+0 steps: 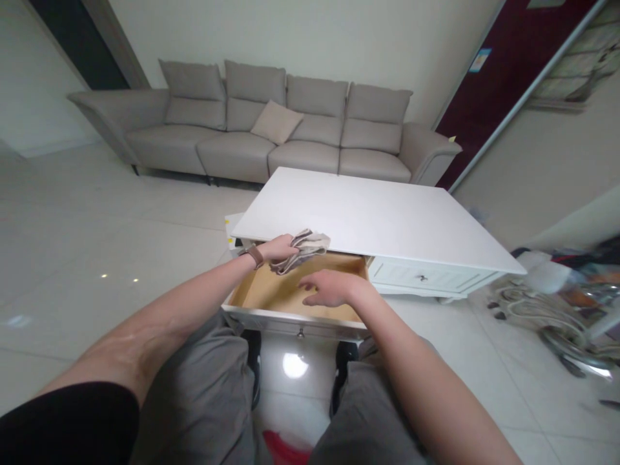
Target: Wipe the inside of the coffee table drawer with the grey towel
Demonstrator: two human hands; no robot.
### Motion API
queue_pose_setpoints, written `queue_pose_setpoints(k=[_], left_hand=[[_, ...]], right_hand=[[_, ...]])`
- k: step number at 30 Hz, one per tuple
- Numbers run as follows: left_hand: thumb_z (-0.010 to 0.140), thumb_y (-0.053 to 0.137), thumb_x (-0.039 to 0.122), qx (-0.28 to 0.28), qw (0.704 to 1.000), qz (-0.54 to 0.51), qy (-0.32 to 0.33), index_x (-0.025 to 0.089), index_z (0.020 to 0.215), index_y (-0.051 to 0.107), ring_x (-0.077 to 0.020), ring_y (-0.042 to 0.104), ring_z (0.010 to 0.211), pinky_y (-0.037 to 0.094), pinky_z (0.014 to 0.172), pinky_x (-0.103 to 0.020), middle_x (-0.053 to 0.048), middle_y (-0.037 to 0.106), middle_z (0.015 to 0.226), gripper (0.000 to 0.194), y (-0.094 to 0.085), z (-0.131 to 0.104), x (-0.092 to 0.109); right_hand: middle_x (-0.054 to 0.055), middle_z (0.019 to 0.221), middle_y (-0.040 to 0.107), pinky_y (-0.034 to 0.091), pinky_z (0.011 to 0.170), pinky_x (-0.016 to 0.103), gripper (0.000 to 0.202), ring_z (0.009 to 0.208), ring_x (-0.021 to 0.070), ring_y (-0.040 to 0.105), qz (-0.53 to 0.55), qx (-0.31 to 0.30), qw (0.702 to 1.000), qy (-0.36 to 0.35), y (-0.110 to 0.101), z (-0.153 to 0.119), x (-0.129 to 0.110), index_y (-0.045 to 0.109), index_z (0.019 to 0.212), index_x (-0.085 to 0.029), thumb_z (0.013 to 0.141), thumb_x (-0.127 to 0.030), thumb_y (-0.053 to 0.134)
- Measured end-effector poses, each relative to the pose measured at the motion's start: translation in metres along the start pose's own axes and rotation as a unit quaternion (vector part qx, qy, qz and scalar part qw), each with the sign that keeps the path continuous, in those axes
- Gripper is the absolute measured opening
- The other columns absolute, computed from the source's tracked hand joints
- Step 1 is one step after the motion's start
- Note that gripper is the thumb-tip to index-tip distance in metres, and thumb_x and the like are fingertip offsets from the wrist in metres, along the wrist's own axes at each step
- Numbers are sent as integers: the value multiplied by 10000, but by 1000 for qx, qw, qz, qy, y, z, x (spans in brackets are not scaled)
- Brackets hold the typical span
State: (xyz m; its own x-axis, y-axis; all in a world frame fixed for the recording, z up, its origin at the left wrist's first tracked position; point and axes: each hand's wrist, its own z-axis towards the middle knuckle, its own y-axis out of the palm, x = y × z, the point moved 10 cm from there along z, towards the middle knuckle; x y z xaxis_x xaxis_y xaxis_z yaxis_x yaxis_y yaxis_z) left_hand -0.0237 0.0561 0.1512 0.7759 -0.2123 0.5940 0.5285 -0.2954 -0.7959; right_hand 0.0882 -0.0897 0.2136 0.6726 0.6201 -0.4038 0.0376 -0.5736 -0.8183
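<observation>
My left hand (279, 248) is closed around a striped beige and brown cloth (306, 248), held at the front edge of a white coffee table (368, 203). Part of the cloth hangs over the pulled-out drawer (271, 290), whose bare wooden bottom shows. Above the drawer's right half is my right hand (329, 288), fingers apart and slightly curled, holding nothing. A small round knob (301, 333) sits on the drawer's front.
A second, closed drawer (421, 276) is to the right. Behind the table stands a grey sofa (310, 155) with a beige cushion (277, 122). Coiled hoses (533, 307) and clutter lie on the floor at right. Something red (283, 449) lies between my feet.
</observation>
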Motion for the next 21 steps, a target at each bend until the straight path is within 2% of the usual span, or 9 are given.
queue_pose_setpoints(k=[4,7,11,14,17,21], left_hand=[[724,629,260,19,980,-193,-47,133,975,725,-213,703,797,565,740,-271,-26,764,867,297,-7,-10,-8],[696,673,262,-11,953,-293,-81,142,1029,723,-220,719,827,587,752,-279,-26,782,902,358,3,-18,-7],[710,693,256,-41,911,-396,-107,142,1050,718,-229,734,806,602,729,-302,-53,790,875,359,23,-20,3],[709,730,228,-39,888,-452,-72,134,1037,714,-226,739,841,603,791,-317,-74,792,911,342,31,-15,20],[740,758,253,-30,866,-497,-38,140,1090,702,-237,739,935,592,895,-358,-92,786,1021,373,34,-10,37],[783,721,225,28,852,-523,-9,157,1199,664,-255,715,1068,558,1008,-409,-99,760,1165,426,23,-5,52]], right_hand=[[140,1381,653,453,1050,368,484,1261,303,611,-7,93,995,47,-20,5,35,643,1351,-176,884,-300,666],[183,1414,613,438,1050,346,487,1287,297,587,-9,170,981,92,-35,9,63,606,1353,-124,904,-307,648],[188,1329,666,466,976,333,442,1187,282,644,61,205,967,138,-41,18,87,612,1301,-110,974,-403,559],[166,1245,709,479,913,316,412,1094,258,676,105,231,956,150,-47,24,92,639,1220,-144,1004,-465,497],[164,1201,722,478,895,313,401,1065,255,678,101,289,935,177,-59,24,99,636,1188,-153,1004,-475,483],[140,1174,730,480,902,320,366,1045,248,682,96,363,904,203,-73,23,110,642,1181,-171,997,-440,478]])
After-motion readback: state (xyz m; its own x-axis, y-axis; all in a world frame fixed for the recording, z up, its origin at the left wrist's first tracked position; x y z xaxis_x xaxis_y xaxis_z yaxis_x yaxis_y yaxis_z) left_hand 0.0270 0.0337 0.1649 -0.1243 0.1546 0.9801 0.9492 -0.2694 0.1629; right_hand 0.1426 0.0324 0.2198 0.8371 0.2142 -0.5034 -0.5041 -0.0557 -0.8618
